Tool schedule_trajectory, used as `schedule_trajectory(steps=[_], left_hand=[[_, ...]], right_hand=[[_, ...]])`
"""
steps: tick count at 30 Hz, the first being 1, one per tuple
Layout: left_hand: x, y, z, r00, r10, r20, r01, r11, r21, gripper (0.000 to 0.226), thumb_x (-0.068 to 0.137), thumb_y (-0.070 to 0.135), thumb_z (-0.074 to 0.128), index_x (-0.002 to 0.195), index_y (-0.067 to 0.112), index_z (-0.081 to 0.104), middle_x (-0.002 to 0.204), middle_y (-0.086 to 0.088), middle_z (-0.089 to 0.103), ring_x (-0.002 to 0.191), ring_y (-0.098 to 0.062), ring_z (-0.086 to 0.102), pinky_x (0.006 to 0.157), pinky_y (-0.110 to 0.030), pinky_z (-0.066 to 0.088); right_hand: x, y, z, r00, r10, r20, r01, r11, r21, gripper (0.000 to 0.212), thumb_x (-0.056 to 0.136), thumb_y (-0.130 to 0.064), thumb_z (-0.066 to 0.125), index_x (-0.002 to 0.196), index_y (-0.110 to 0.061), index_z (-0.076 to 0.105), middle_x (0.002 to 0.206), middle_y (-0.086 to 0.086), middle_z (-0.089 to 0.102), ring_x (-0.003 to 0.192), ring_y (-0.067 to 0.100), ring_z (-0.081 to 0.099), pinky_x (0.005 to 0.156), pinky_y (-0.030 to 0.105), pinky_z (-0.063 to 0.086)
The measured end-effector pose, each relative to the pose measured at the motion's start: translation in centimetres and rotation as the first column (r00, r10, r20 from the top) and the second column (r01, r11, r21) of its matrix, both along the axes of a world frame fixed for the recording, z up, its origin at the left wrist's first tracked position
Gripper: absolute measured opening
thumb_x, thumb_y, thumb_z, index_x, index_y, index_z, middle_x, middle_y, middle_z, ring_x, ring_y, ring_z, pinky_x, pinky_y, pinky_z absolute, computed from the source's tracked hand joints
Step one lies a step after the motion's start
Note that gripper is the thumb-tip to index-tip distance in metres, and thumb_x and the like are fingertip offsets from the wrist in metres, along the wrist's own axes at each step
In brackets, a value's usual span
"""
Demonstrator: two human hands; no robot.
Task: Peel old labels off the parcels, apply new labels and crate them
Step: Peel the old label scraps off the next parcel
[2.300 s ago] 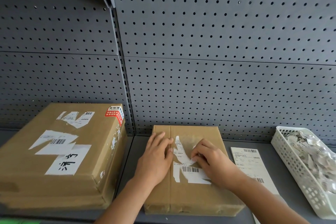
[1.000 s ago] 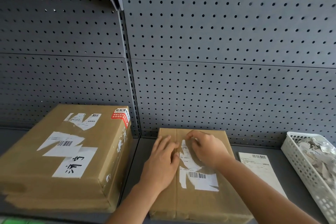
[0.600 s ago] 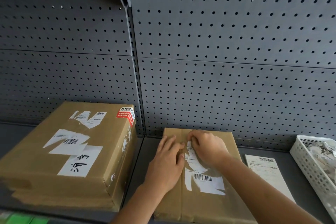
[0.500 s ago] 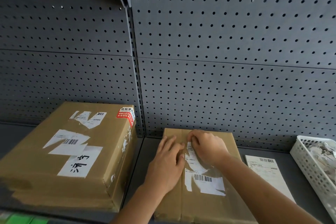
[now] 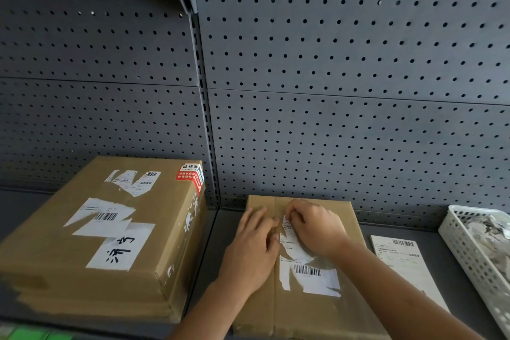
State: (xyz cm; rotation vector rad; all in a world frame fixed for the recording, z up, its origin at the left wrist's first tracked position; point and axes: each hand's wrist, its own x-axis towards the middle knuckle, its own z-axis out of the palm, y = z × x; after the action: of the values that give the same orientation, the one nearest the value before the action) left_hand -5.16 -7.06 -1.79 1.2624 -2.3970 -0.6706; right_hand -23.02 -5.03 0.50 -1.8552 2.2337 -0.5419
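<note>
Parcel [image 5: 309,309]: lay flat on shelf [image 5: 223,229], mid-frame, just beside big parcel [image 5: 105,235].
Left hand [image 5: 254,251]: rested spread and flat on parcel's left half, fingers straight, holding it down.
Right hand [image 5: 314,226]: fingers curled, pinched top edge of label [image 5: 309,273] at parcel's far end.
Label: torn and ragged, barcode part stuck down toward the near end; only partly off.
Big parcel: bore several torn label remnants; judged unfinished too.
New label [image 5: 400,259]: lay on shelf right of parcel, not yet applied.
Basket [image 5: 463,251]: stood at far right, held paper scraps [image 5: 488,232], likely peelings.
Crate: none in view.
Progress: judged early, with peeling in hand; relabelling and crating of both parcels left to do.
</note>
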Motion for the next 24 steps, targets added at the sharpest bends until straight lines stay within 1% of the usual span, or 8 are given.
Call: schedule_trajectory(steps=[2,5,8,12,14,16,20,24], left_hand=[[0.00,-0.02,-0.06,1.000,0.002,0.000,-0.002,1.000,-0.004,0.036,0.106,0.042,0.039,0.141,0.042,0.045,0.162,0.024,0.014,0.150,0.004,-0.009,0.113,-0.037,0.041],[0.01,0.09,-0.05,1.000,0.002,-0.003,-0.002,1.000,-0.005,0.035,0.106,0.041,0.039,0.140,0.041,0.046,0.162,0.024,0.014,0.150,0.003,-0.009,0.112,-0.037,0.041],[0.02,0.11,0.15,1.000,0.000,0.003,0.000,1.000,-0.002,0.035,0.106,0.041,0.038,0.140,0.040,0.046,0.162,0.024,0.013,0.150,0.003,-0.010,0.111,-0.035,0.040],[-0.06,0.26,0.35,1.000,-0.002,0.008,0.002,1.000,0.005,0.036,0.106,0.041,0.037,0.141,0.040,0.045,0.163,0.023,0.013,0.150,0.003,-0.010,0.112,-0.037,0.038],[0.00,0.26,0.40,1.000,-0.001,0.006,0.001,1.000,0.006,0.036,0.106,0.041,0.038,0.142,0.041,0.045,0.163,0.023,0.013,0.150,0.002,-0.011,0.112,-0.037,0.038],[0.05,0.24,0.40,1.000,-0.002,0.003,0.002,1.000,0.003,0.036,0.106,0.041,0.038,0.142,0.041,0.044,0.163,0.023,0.013,0.151,0.002,-0.010,0.113,-0.037,0.038],[0.07,0.22,0.33,1.000,-0.005,0.004,0.005,1.000,0.002,0.035,0.107,0.040,0.037,0.141,0.040,0.045,0.163,0.022,0.013,0.150,0.002,-0.010,0.112,-0.036,0.039],[0.01,0.21,0.42,1.000,-0.004,0.009,0.004,1.000,0.002,0.035,0.107,0.040,0.037,0.141,0.039,0.045,0.163,0.022,0.013,0.151,0.002,-0.010,0.112,-0.036,0.038]], right_hand=[[-0.12,0.19,-0.05,1.000,-0.006,0.015,0.006,1.000,-0.014,0.017,0.098,-0.027,0.041,0.101,-0.035,0.055,0.082,-0.013,0.064,0.074,0.016,0.060,0.066,0.032,0.047],[0.01,0.17,0.08,0.999,0.018,-0.030,-0.019,0.999,-0.027,0.019,0.098,-0.028,0.043,0.105,-0.036,0.058,0.089,-0.015,0.065,0.077,0.016,0.062,0.068,0.031,0.047],[0.25,-0.11,0.19,0.997,0.046,-0.060,-0.047,0.999,-0.017,0.019,0.098,-0.026,0.041,0.100,-0.034,0.058,0.085,-0.015,0.058,0.073,0.016,0.058,0.066,0.031,0.045],[-0.04,-0.47,0.24,0.998,0.020,-0.067,-0.019,1.000,0.017,0.017,0.098,-0.025,0.038,0.096,-0.033,0.053,0.079,-0.011,0.060,0.071,0.018,0.058,0.066,0.032,0.047],[-0.25,-0.48,0.25,1.000,-0.007,-0.029,0.007,1.000,0.004,0.017,0.098,-0.023,0.038,0.094,-0.033,0.050,0.070,-0.012,0.056,0.064,0.014,0.055,0.061,0.031,0.045],[-0.38,-0.39,0.29,1.000,-0.012,0.000,0.012,1.000,-0.014,0.018,0.099,-0.023,0.038,0.098,-0.034,0.052,0.066,-0.014,0.055,0.059,0.006,0.051,0.057,0.028,0.041],[0.17,-0.27,0.34,0.999,0.007,-0.053,-0.007,1.000,0.006,0.022,0.099,-0.026,0.037,0.101,-0.033,0.057,0.080,-0.015,0.056,0.072,0.016,0.057,0.065,0.030,0.042],[0.31,-0.11,0.15,0.999,0.006,-0.054,-0.005,1.000,0.021,0.023,0.097,-0.022,0.038,0.093,-0.031,0.059,0.082,-0.016,0.057,0.075,0.015,0.058,0.065,0.029,0.041]])
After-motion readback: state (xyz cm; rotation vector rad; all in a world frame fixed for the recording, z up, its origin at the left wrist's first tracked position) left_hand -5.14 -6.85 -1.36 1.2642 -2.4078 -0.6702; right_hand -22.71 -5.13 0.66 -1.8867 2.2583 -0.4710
